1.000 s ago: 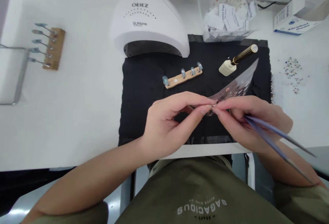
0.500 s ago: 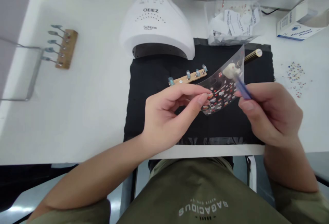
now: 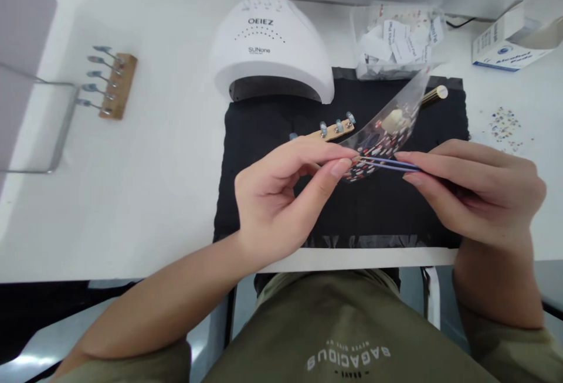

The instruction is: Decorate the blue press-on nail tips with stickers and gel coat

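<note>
Between thumb and forefinger, my left hand (image 3: 290, 189) pinches the near left corner of a clear sticker sheet (image 3: 407, 101) dotted with small red, white and dark designs. The sheet tilts up to the right, and a cream-coloured bottle (image 3: 393, 120) shows through it. My right hand (image 3: 479, 189) is closed on purple tweezers (image 3: 387, 163), whose tips point left and reach the sheet's corner beside my left fingertips. Whether the tips grip a sticker is too small to tell. Beyond my left hand lies a wooden strip (image 3: 336, 131) bearing blue nail tips, partly hidden by that hand.
A white nail lamp (image 3: 272, 48) stands at the back of the black mat (image 3: 259, 131). Behind the bottle's gold cap (image 3: 434, 95) is a clear bin (image 3: 398, 43) of alcohol pads. An alcohol pad box (image 3: 512, 40) and scattered gems (image 3: 505, 125) lie right; a nail-tip stand (image 3: 119, 87) is left.
My right hand has left the sheet's corner and turned the tweezers around, so the tips now point left at the sheet. My left hand keeps its pinch.
</note>
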Demonstrator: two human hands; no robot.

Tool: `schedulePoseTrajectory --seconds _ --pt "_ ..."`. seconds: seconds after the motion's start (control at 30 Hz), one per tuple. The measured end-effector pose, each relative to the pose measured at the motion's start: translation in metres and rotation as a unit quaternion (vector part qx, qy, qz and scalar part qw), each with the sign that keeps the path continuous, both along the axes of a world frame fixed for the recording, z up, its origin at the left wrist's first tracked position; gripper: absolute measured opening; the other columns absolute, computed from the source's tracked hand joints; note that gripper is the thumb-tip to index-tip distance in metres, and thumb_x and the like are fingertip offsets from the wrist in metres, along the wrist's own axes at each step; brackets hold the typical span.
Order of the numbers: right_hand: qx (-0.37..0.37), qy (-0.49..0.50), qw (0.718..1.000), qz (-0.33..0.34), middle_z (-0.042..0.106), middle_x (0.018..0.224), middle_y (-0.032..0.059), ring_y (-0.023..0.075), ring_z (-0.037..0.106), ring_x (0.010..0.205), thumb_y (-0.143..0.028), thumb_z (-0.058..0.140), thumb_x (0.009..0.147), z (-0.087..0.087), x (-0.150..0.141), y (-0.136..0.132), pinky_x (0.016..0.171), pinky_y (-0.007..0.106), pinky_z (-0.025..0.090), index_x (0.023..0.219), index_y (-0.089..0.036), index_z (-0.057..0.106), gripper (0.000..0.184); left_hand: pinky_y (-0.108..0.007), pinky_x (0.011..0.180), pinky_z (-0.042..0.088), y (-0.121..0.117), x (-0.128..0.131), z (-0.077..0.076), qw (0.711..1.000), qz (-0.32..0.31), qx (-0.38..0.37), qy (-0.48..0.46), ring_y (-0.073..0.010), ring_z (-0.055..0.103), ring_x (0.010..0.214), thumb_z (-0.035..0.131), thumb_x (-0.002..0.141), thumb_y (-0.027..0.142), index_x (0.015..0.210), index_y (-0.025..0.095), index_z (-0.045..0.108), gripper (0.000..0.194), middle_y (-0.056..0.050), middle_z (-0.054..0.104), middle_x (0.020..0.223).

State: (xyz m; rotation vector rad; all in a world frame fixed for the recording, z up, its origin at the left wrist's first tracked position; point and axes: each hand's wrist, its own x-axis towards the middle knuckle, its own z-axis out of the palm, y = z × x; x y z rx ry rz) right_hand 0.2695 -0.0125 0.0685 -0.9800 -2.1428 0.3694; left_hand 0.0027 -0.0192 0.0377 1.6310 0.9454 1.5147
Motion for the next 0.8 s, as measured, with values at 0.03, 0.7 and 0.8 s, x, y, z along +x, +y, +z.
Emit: schedulePoseTrajectory --seconds 0.03,0.7,0.8 --pt "0.004 0.003 1.000 -0.001 0.084 0.097 0.0001 0.0134 0.075 0.074 -0.009 0.086 0.093 -0.0003 -0.0002 0.0000 0.061 0.027 0.059 0.132 -0.034 0.086 0.046 -0.030 0.071 0.071 0.0002 -0.0003 0.0005 1.000 -0.002 0.004 0.002 -0.0171 0.084 0.089 0.079 0.111 0.024 0.112 0.031 0.088 0.012 0.000 0.090 0.107" --pt "0.027 0.004 1.000 -0.006 0.082 0.097 -0.0001 0.0113 0.069 0.069 -0.009 0.088 0.092 -0.0016 0.0008 -0.0031 0.058 0.026 0.055 0.143 -0.037 0.083 0.059 -0.032 0.080 0.068 0.0063 -0.0014 -0.0010 0.997 -0.006 0.066 0.025 -0.0167 0.081 0.089 0.073 0.114 0.020 0.110 0.028 0.085 0.014 -0.003 0.087 0.103" --pt "0.021 -0.010 0.999 -0.023 0.082 0.096 0.0005 0.0138 0.069 0.068 -0.009 0.086 0.094 -0.0011 0.0006 -0.0051 0.056 0.028 0.056 0.141 -0.041 0.084 0.057 -0.034 0.078 0.069 0.0060 -0.0020 -0.0022 0.997 0.011 0.058 0.041 -0.0175 0.080 0.087 0.075 0.114 0.030 0.108 0.029 0.084 0.011 -0.002 0.086 0.102"
